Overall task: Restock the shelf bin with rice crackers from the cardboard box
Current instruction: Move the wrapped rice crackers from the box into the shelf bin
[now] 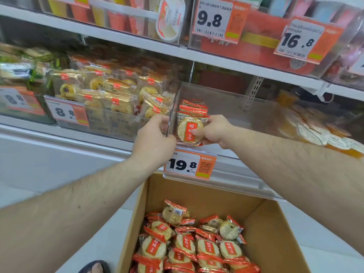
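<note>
- Closest to the camera, an open cardboard box sits low in the view, its floor covered with a loose heap of rice cracker packets in red-and-clear wrappers.
- At the bottom edge, just left of the box, a sandalled foot shows on the pale floor.
- Both bare forearms reach up and forward from the lower corners to the shelf.
- Left hand has its fingers curled at the front left corner of the clear shelf bin, at the upright divider edge; whether it grips the divider or the stack is hard to tell.
- Right hand pinches a standing stack of packets, its thumb on the face of the front packet, fingers curled round the right side.
- That stack stands on edge at the bin's front left corner, against the divider, faces toward the camera.
- More packets lie piled at the far right of the same bin, well apart from the stack.
- Below the hands, a price tag reading 19.8 hangs on the bin's front.
- Left of the divider, a neighbouring bin holds pastries in gold-trimmed wrappers, tagged 8.8.
- Upper shelf carries tags 9.8 and 16.8.
</note>
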Demonstrator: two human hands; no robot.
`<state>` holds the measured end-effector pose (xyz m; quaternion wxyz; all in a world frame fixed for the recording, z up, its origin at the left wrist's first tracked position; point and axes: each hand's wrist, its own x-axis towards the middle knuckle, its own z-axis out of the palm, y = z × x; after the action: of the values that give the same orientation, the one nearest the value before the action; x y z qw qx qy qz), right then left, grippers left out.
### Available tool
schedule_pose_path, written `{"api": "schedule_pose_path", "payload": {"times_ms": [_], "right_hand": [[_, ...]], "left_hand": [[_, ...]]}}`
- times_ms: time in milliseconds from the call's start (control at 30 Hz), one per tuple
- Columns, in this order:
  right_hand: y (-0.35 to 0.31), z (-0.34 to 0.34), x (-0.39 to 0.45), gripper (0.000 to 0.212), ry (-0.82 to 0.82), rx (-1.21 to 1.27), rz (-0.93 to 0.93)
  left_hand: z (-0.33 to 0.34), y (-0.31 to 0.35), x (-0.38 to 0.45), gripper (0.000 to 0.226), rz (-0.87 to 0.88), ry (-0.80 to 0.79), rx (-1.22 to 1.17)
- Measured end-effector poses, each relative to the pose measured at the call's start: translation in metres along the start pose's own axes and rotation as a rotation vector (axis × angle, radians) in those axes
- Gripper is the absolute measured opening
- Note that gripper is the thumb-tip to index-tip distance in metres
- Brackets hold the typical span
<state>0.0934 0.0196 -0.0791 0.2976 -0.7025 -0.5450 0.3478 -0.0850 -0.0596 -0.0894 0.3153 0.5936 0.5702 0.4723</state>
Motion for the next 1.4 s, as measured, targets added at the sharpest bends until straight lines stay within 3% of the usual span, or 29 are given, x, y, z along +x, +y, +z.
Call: {"api": "schedule_pose_path", "payload": {"times_ms": [100, 167, 400, 600, 700, 900, 1000, 1067, 1167, 1200, 1300, 1400], "right_hand": [[-0.001, 0.005, 0.004, 0.043, 0.122, -0.127, -0.001], [-0.002, 0.007, 0.003, 0.054, 0.118, -0.157, 0.012], [-0.008, 0.007, 0.001, 0.033, 0.016, -0.119, 0.043], [-0.009, 0.003, -0.004, 0.032, -0.071, -0.03, 0.08], [-0.008, 0.002, -0.007, 0.032, -0.097, -0.009, 0.102], [-0.01, -0.013, -0.017, 0.04, -0.075, -0.041, 0.14], [-0.01, -0.028, -0.032, 0.064, 0.057, -0.152, 0.116], [-0.008, -0.034, -0.049, 0.067, 0.261, -0.291, -0.033], [-0.004, -0.034, -0.093, 0.014, 0.509, -0.373, -0.37], [0.0, -0.032, -0.11, 0.008, 0.544, -0.35, -0.455], [0.03, -0.01, -0.152, 0.02, 0.521, -0.196, -0.595], [0.083, 0.018, -0.168, 0.024, 0.377, -0.167, -0.547]], "left_hand": [[-0.001, -0.001, 0.0, 0.015, 0.005, -0.002, -0.01], [-0.001, -0.001, 0.0, 0.017, 0.01, -0.007, 0.0], [-0.002, 0.0, -0.001, 0.017, 0.02, -0.028, -0.009], [-0.006, -0.001, -0.002, 0.024, 0.033, -0.057, -0.005], [-0.006, -0.001, -0.005, 0.038, 0.064, -0.039, 0.012], [-0.008, 0.01, -0.014, 0.047, 0.281, 0.148, 0.126], [-0.006, 0.012, -0.023, 0.04, 0.536, 0.175, 0.178], [-0.002, 0.011, -0.031, 0.034, 0.722, 0.109, 0.174], [0.008, 0.004, -0.049, 0.023, 0.844, -0.131, 0.126], [0.012, 0.0, -0.054, 0.02, 0.84, -0.23, 0.131], [0.02, -0.008, -0.067, 0.011, 0.696, -0.542, 0.267], [0.028, -0.024, -0.07, 0.022, 0.552, -0.818, 0.481]]}}
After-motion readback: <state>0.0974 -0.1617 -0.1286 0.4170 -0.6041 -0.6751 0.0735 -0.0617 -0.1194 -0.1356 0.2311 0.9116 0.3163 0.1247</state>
